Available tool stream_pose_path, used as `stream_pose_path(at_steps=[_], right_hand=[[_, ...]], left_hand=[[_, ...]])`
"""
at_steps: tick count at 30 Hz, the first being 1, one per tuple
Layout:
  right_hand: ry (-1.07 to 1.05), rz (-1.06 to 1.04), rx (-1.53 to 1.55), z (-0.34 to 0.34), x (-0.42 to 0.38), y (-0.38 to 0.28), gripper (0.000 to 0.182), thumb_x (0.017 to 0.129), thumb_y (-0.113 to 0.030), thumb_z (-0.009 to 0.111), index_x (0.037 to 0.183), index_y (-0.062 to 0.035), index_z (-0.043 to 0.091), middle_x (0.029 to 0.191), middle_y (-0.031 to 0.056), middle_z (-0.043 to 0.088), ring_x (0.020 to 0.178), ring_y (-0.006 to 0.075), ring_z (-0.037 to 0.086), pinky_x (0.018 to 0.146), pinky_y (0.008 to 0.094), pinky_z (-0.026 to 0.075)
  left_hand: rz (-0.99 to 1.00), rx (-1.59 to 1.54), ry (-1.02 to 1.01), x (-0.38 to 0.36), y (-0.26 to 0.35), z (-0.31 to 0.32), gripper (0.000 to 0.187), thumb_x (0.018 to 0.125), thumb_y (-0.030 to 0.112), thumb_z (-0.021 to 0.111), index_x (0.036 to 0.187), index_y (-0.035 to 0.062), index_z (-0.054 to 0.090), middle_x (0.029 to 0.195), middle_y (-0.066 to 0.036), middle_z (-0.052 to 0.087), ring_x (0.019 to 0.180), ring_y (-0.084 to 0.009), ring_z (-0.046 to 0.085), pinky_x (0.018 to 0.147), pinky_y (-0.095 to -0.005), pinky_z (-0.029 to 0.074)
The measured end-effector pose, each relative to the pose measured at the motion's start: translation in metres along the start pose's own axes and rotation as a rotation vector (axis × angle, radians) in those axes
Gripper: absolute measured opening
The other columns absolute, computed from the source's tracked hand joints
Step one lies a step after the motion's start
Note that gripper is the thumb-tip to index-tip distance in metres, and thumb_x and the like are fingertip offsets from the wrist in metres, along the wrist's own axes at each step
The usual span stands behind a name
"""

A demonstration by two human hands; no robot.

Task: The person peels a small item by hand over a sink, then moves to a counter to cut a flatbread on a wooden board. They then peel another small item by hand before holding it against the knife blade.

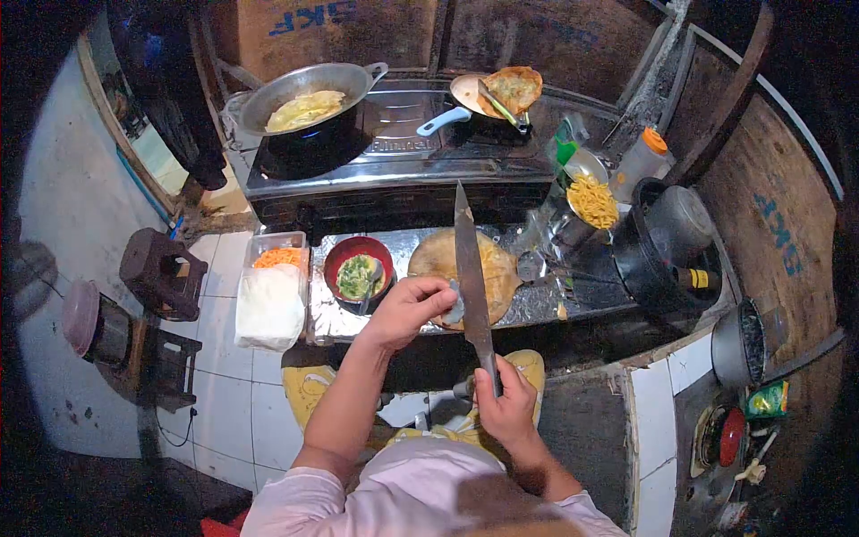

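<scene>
My right hand (508, 400) is wrapped round the handle of a large knife (471, 277), whose blade points up and away from me. My left hand (413, 309) pinches a small bluish-grey piece (455, 304) beside the blade; what it is I cannot make out. Beneath the knife lies a round wooden board (433, 254) with some pale food on it, partly hidden by the blade. Left of the board, a red bowl (336, 259) holds chopped greens in liquid and a spoon.
Behind, the stove (403, 148) carries a wok (268, 100) and a blue-handled pan (467, 85), both with food. A tub of shredded carrot (279, 258) stands left. Yellow strips (592, 200), an orange-capped bottle (640, 161) and a black pot (637, 255) are right.
</scene>
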State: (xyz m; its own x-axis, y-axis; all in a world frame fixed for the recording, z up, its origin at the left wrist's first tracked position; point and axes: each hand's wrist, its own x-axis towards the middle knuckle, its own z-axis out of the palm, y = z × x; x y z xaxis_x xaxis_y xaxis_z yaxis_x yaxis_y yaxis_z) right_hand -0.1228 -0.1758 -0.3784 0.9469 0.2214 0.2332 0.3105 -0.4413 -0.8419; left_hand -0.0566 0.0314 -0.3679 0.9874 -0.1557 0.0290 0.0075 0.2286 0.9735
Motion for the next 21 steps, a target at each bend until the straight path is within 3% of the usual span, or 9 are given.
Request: stream_pose_path(at_steps=[18, 21], right_hand=[[-0.02, 0.06, 0.042, 0.003, 0.0, 0.012, 0.024, 0.083, -0.014, 0.06, 0.103, 0.0001, 0.057, 0.08, 0.017, 0.061, 0.073, 0.0328, 0.061, 0.064, 0.0382, 0.049], [-0.034, 0.071, 0.073, 0.002, 0.001, 0.014, 0.023, 0.084, -0.013, 0.06, 0.103, -0.0011, 0.057, 0.074, 0.0149, 0.06, 0.066, 0.0294, 0.061, 0.06, 0.0369, 0.048]], left_hand=[[0.04, 0.202, -0.102, 0.007, 0.006, -0.005, 0.026, 0.088, 0.024, 0.058, 0.081, -0.0004, 0.063, 0.069, 0.001, 0.057, 0.067, -0.0072, 0.051, 0.062, -0.0242, 0.042], [0.013, 0.25, -0.147, 0.007, 0.005, -0.008, 0.026, 0.088, 0.024, 0.058, 0.081, -0.0002, 0.063, 0.068, 0.001, 0.057, 0.066, -0.007, 0.051, 0.061, -0.0241, 0.042]])
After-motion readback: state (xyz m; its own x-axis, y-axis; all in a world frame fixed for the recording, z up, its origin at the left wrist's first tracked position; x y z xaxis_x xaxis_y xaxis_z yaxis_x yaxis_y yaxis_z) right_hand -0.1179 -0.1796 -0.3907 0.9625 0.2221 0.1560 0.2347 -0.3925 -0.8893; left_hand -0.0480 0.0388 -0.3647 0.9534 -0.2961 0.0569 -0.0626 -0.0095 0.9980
